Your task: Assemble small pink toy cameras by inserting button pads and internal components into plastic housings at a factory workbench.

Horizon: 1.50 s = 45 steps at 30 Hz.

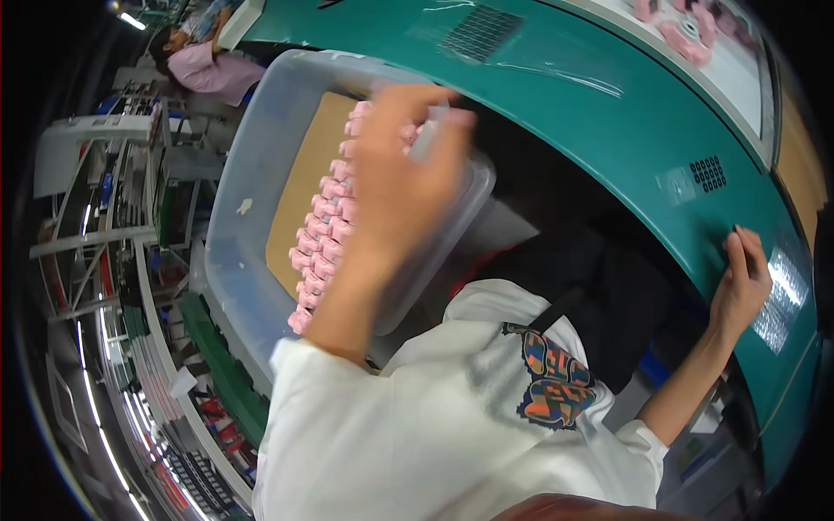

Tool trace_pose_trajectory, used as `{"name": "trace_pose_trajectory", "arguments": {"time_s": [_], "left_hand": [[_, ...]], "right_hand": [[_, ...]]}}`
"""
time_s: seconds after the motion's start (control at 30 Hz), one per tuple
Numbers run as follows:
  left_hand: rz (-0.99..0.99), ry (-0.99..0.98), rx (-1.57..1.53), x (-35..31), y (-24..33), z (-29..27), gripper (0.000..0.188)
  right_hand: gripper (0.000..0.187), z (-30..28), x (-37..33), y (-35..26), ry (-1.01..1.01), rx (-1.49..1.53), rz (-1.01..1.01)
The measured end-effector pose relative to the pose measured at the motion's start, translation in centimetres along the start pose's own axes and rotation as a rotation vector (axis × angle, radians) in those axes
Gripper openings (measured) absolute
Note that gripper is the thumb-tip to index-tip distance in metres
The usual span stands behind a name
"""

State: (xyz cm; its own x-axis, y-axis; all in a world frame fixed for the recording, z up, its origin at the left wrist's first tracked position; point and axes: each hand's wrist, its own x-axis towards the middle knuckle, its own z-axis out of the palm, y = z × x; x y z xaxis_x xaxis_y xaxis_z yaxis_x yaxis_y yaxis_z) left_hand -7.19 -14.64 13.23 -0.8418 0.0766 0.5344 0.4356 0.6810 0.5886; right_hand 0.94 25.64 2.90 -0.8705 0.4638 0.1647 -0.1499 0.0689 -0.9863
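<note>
Over a translucent plastic bin point(228, 217), my left hand point(404, 165) is smeared by motion, with its fingers curled near a pale grey patch I cannot make out. Beneath it, several small pink parts point(326, 221) stand in close rows on a brown cardboard sheet point(300, 187) inside the bin. My left wrist and hand hide some of the rows. On the right, my right hand point(743, 282) is closed in a pinch above the green bench top point(599, 130). Something tiny and dark shows at its fingertips, too small to name.
A dark mesh-like patch point(480, 33) and a group of small black pieces point(708, 174) lie on the bench. More pink parts point(686, 39) rest in a white tray at the far right. Racks point(95, 226) line the left; a person in pink point(208, 71) is at the back left.
</note>
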Motion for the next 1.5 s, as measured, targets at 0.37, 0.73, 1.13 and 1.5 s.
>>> {"name": "trace_pose_trajectory", "arguments": {"time_s": [0.37,0.73,1.13,1.5], "left_hand": [[-0.565,-0.251,0.563,1.3,-30.1,-4.4,0.065],[-0.662,-0.236,0.533,5.1,-27.0,-6.9,0.075],[-0.592,-0.298,-0.900,1.4,-3.7,-5.5,0.049],[-1.004,-0.942,-1.295,-9.7,7.6,9.8,0.046]], "right_hand": [[0.014,0.3,-0.2,-0.2,0.028,-0.029,-0.024],[0.013,0.5,0.0,-0.5,0.048,-0.047,-0.038],[0.018,3.7,-3.2,-3.0,0.019,0.066,-0.266],[0.024,9.0,-8.6,-6.1,-0.189,0.468,-0.147]]}}
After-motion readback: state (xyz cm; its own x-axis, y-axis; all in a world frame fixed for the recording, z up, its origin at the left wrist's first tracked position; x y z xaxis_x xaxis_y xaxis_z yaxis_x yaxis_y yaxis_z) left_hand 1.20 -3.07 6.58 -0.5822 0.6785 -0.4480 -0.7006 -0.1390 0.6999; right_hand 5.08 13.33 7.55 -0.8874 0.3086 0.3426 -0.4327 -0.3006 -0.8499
